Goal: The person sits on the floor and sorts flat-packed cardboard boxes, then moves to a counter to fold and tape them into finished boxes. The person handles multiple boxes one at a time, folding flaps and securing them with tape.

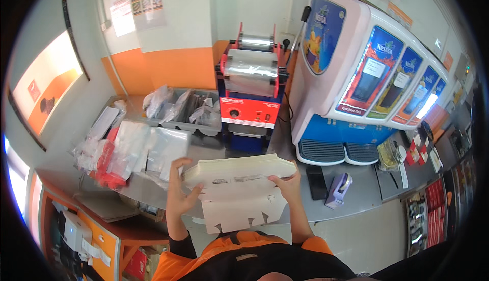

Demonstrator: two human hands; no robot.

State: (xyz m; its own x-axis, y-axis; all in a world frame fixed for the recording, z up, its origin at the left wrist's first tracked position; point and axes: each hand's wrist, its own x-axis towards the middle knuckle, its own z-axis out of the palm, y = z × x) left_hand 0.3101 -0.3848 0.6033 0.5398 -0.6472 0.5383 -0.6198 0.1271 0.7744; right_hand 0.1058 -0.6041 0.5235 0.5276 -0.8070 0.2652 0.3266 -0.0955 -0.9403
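Note:
In front of my body is a stack of flat, off-white cardboard box blanks (pixel 244 179) with small dark print. One blank's lower panel, with notched cutouts along its edge, hangs down toward me. My left hand (pixel 182 192) is closed on the stack's left end, its thumb on the near face and its fingers curled over the outer edge. At the opposite end my right hand (pixel 288 183) grips the stack, thumb pressed on the near face and fingers mostly hidden behind. The stack is over the near edge of the metal counter (pixel 300 202).
A red and blue sealing machine (pixel 249 110) with film rolls stands behind the stack. Left of it are a grey bin (pixel 204 126) of packets and piled clear plastic bags (pixel 168 148). On the right are a drink dispenser (pixel 326 90), a black flat object (pixel 317 183) and a tape dispenser (pixel 338 190).

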